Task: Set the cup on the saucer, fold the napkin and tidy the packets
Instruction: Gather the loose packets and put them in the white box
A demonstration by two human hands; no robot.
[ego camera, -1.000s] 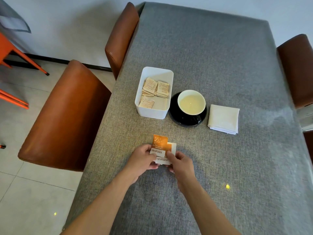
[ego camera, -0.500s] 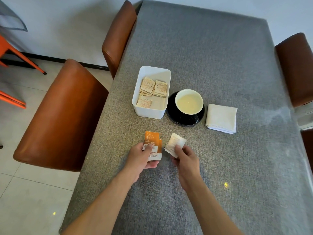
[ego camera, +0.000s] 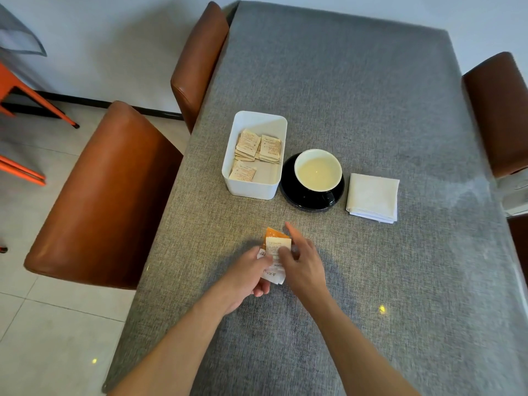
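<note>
A white cup (ego camera: 317,170) with pale liquid stands on the black saucer (ego camera: 290,195) mid-table. A folded white napkin (ego camera: 373,197) lies just right of the saucer. Left of it, a white box (ego camera: 251,190) holds several beige packets (ego camera: 257,148). Nearer to me, my left hand (ego camera: 247,277) grips a small stack: an orange packet (ego camera: 271,233) with a white packet (ego camera: 277,244) laid over it. My right hand (ego camera: 301,262) rests its thumb on the white packet, index finger stretched out past it.
The grey cloth table (ego camera: 343,81) has brown leather chairs on the left (ego camera: 108,195), at the far left (ego camera: 200,61) and on the right (ego camera: 500,110). Tiled floor and orange furniture legs (ego camera: 25,92) lie to the left.
Half a second ago the hands were apart, orange packet in the left, white packet in the right. The right hand has brought the white packet onto the orange one in the left hand.
</note>
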